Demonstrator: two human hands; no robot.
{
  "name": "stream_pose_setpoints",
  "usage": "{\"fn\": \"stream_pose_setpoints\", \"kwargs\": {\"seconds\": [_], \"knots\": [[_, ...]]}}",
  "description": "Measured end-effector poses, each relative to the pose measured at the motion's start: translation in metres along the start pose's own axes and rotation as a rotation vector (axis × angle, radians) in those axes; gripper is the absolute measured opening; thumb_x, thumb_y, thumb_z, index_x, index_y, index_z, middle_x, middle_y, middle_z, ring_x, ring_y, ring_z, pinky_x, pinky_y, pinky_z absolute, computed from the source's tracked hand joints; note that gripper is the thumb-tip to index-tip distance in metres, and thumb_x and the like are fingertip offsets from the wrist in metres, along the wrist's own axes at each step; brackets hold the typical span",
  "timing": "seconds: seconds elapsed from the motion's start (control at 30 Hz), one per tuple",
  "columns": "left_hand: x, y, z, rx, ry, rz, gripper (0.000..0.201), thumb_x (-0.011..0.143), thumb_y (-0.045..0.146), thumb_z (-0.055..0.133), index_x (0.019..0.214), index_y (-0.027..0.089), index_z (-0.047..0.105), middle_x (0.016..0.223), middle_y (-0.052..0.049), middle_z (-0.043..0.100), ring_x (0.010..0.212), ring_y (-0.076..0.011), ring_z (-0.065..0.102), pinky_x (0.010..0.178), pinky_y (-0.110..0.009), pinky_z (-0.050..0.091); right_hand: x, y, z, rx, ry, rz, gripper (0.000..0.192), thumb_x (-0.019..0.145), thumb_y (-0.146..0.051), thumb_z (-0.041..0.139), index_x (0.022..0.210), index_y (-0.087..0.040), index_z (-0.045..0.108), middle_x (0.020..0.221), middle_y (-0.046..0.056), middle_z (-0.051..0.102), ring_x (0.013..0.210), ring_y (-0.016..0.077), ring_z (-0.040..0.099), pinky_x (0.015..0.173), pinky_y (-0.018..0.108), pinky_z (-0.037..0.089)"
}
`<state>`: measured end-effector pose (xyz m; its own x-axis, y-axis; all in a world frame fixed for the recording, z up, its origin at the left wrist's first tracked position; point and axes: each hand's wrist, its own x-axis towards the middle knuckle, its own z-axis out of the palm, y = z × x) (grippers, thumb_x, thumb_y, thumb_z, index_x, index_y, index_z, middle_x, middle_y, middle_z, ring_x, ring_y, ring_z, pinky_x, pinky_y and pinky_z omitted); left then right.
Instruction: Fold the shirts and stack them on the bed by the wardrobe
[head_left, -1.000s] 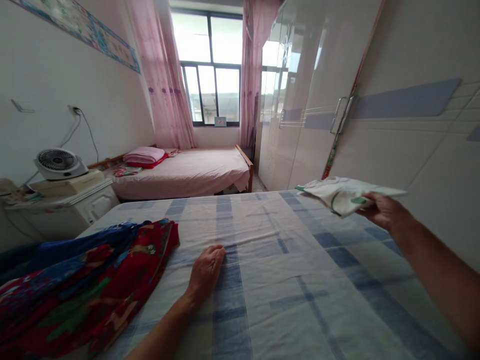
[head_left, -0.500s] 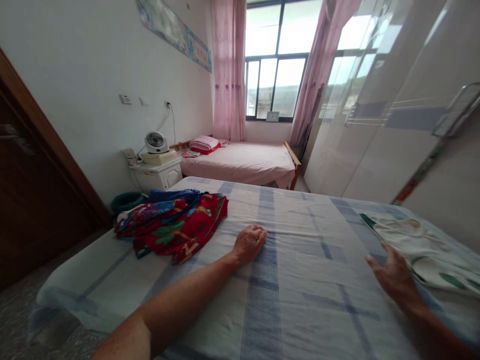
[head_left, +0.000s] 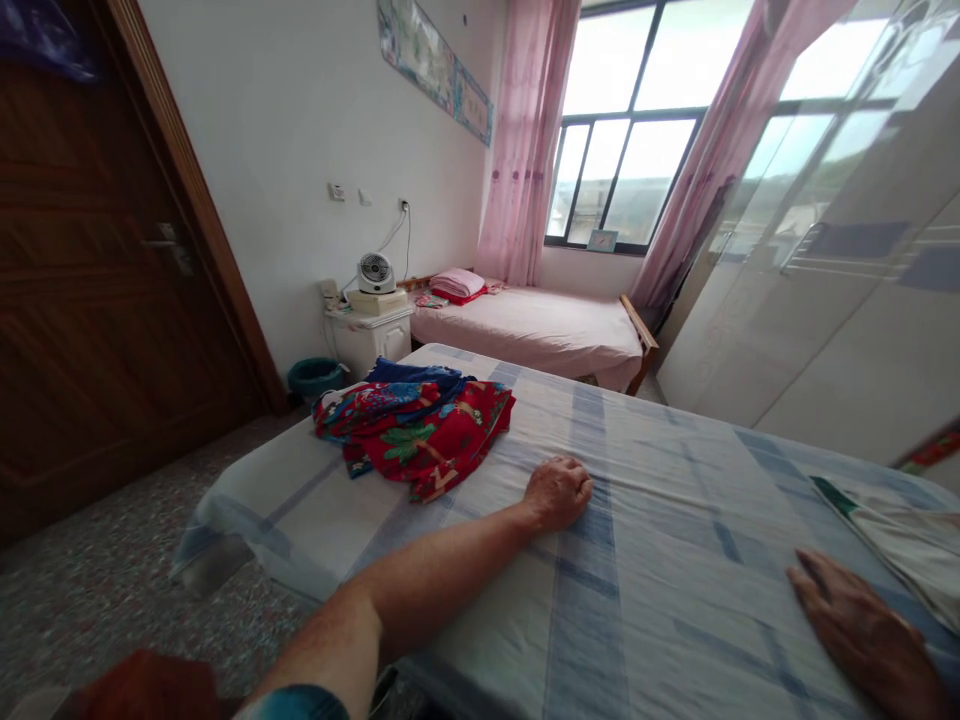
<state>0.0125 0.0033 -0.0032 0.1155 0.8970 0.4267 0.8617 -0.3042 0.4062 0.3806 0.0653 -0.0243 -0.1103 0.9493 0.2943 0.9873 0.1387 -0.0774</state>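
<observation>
My left hand (head_left: 559, 492) rests on the blue-and-white checked bedsheet (head_left: 517, 600), its fingers curled in with nothing visible in them. To the left of it lies a loose heap of clothes: a red patterned garment (head_left: 450, 440) with green leaf prints, and a dark blue piece (head_left: 416, 372) behind it. Over at the right, my right hand (head_left: 855, 625) is low over the sheet, fingers stretched out, holding nothing. Just beyond it a white garment with green trim (head_left: 907, 525) lies flat, partly cut off by the frame edge.
A second bed (head_left: 540, 320) with pink bedding stands beyond. Left of it, a white bedside cabinet (head_left: 375, 335) carries a small fan (head_left: 376, 272). A dark green bin (head_left: 315, 375) sits on the floor near the wooden door (head_left: 97, 300). White glossy cupboard doors (head_left: 817, 320) line the right.
The view has turned left, so the room appears shifted right. My right hand has come down flatter, a little away from the white garment. My left hand stays on the sheet.
</observation>
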Motion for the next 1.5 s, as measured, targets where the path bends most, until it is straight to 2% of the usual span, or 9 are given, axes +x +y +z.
{"fn": "stream_pose_setpoints", "kwargs": {"seconds": [0.07,0.3,0.57,0.8,1.13,1.37,1.43,1.5], "knots": [[0.0,0.0,0.0,0.0,-0.009,-0.005,0.023,0.088,0.026,0.042,0.087,0.021,0.065,0.099,-0.002,0.064,0.096,-0.0165,0.055,0.09,-0.029,0.043,0.0,0.003,0.001,0.049,-0.038,-0.011,0.065,0.078,-0.052,0.017,0.114,-0.014,0.054,0.126,0.016,0.056,0.121,0.0274,0.047,0.101,0.041,0.037],[-0.003,0.001,-0.001,0.055,-0.056,0.032,0.017,0.084,0.023,0.048,0.092,0.021,0.063,0.103,-0.003,0.062,0.098,-0.0179,0.054,0.091,-0.031,0.043,0.003,0.009,0.011,0.089,-0.001,-0.037,0.059,0.08,-0.048,0.025,0.115,-0.011,0.055,0.126,0.017,0.055,0.121,0.0301,0.047,0.099,0.046,0.038],[-0.007,0.003,-0.006,0.146,-0.126,0.097,0.021,0.084,0.022,0.047,0.1,0.02,0.061,0.11,-0.005,0.06,0.104,-0.0191,0.053,0.094,-0.032,0.042,-0.001,-0.003,0.01,0.035,-0.021,-0.008,0.058,0.085,-0.04,0.021,0.122,-0.008,0.053,0.13,0.015,0.051,0.123,0.0271,0.043,0.101,0.044,0.033],[-0.006,0.005,-0.005,0.173,-0.109,0.109,0.022,0.085,0.022,0.046,0.102,0.02,0.06,0.112,-0.005,0.059,0.105,-0.0189,0.052,0.093,-0.032,0.041,-0.005,-0.013,0.007,0.041,0.015,0.006,0.054,0.087,-0.036,0.024,0.122,-0.008,0.054,0.13,0.014,0.052,0.122,0.0258,0.045,0.099,0.044,0.034],[-0.007,0.006,-0.007,0.152,-0.126,0.079,0.022,0.085,0.022,0.046,0.103,0.021,0.059,0.114,-0.006,0.059,0.107,-0.0208,0.052,0.094,-0.035,0.041,-0.006,-0.013,0.002,0.011,-0.005,0.014,0.054,0.087,-0.037,0.022,0.123,-0.01,0.053,0.131,0.013,0.051,0.123,0.0242,0.044,0.1,0.041,0.034],[-0.008,0.007,-0.005,0.153,-0.108,0.091,0.021,0.084,0.02,0.047,0.1,0.02,0.061,0.114,-0.006,0.06,0.107,-0.0201,0.053,0.094,-0.032,0.041,-0.006,-0.013,0.002,0.05,0.011,0.019,0.055,0.085,-0.039,0.024,0.12,-0.011,0.056,0.129,0.013,0.053,0.121,0.0254,0.046,0.097,0.044,0.038],[-0.006,0.009,-0.01,0.147,-0.144,0.087,0.02,0.083,0.02,0.047,0.098,0.021,0.062,0.112,-0.005,0.061,0.105,-0.0195,0.055,0.092,-0.031,0.042,-0.007,-0.012,0.004,0.061,0.02,0.015,0.055,0.084,-0.039,0.024,0.12,-0.012,0.056,0.128,0.013,0.054,0.12,0.0253,0.047,0.097,0.044,0.038],[-0.001,0.011,-0.026,0.132,-0.172,0.061,0.021,0.084,0.021,0.046,0.096,0.022,0.063,0.108,-0.003,0.063,0.1,-0.0181,0.058,0.088,-0.029,0.045,-0.007,-0.01,0.006,0.067,0.039,0.0,0.055,0.084,-0.039,0.024,0.119,-0.012,0.057,0.128,0.013,0.055,0.119,0.0249,0.049,0.096,0.042,0.039]]}}
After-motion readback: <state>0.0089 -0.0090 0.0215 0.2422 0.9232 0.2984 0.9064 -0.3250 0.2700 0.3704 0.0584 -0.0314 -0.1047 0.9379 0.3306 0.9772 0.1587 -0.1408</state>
